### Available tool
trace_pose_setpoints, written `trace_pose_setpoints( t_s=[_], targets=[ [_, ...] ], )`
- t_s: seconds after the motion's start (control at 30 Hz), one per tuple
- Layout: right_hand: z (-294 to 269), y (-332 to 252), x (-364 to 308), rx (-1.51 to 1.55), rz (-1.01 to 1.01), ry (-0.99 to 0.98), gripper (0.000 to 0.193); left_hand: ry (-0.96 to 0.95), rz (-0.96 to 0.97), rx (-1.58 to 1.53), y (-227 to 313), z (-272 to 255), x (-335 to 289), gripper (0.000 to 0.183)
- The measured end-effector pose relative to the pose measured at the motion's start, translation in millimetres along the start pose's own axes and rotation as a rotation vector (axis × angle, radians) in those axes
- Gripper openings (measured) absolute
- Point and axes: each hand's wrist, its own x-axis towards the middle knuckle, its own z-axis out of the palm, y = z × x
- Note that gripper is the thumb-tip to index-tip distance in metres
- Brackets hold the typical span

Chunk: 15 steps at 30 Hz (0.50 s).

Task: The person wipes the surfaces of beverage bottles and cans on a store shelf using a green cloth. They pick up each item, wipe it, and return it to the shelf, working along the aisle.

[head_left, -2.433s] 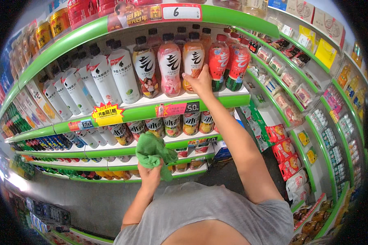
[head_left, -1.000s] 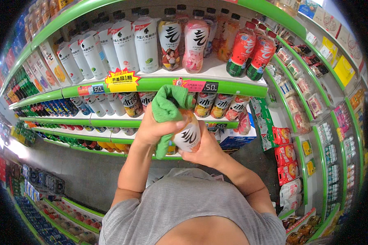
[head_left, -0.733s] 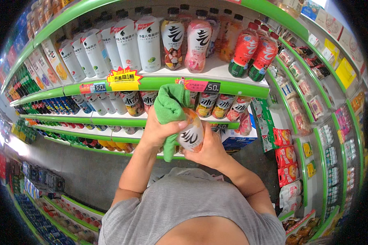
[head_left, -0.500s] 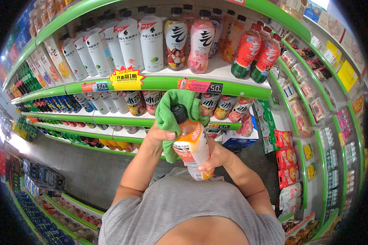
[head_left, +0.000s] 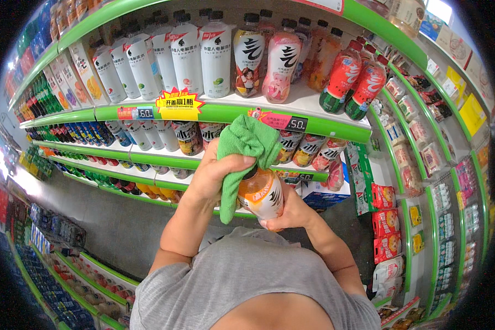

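Observation:
In front of my chest I hold a drink bottle with an orange and white label, tilted with its cap end away from me. My right hand grips the bottle near its base. My left hand is closed on a green cloth, bunched over the bottle's top and hanging down beside it. The cloth and thumb hide most of the dark cap.
Ahead stands a green-edged shelf with white bottles, a pink bottle and red-and-green bottles. A yellow price tag sticks out from its edge. Stocked shelves run along the right; red packets hang nearby.
The cloth has moved from behind the bottle's neck up over its cap, with my left hand now closed around it there. My view has shifted slightly.

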Motion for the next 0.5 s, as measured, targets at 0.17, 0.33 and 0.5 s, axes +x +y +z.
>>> trace_pose_setpoints(
  t_s=[0.17,0.33,0.5],
  targets=[
    [0,2,1,-0.045,-0.08,0.04,0.085,-0.057,-0.05,-0.103,2,2,10,0.037],
    [5,-9,0,0.107,-0.068,0.181,0.085,0.049,0.086,-0.074,-51,4,1,0.07],
    [6,-19,6,-0.283,-0.178,0.497,0.081,0.13,0.443,0.43,-67,16,-7,0.068]
  ],
)
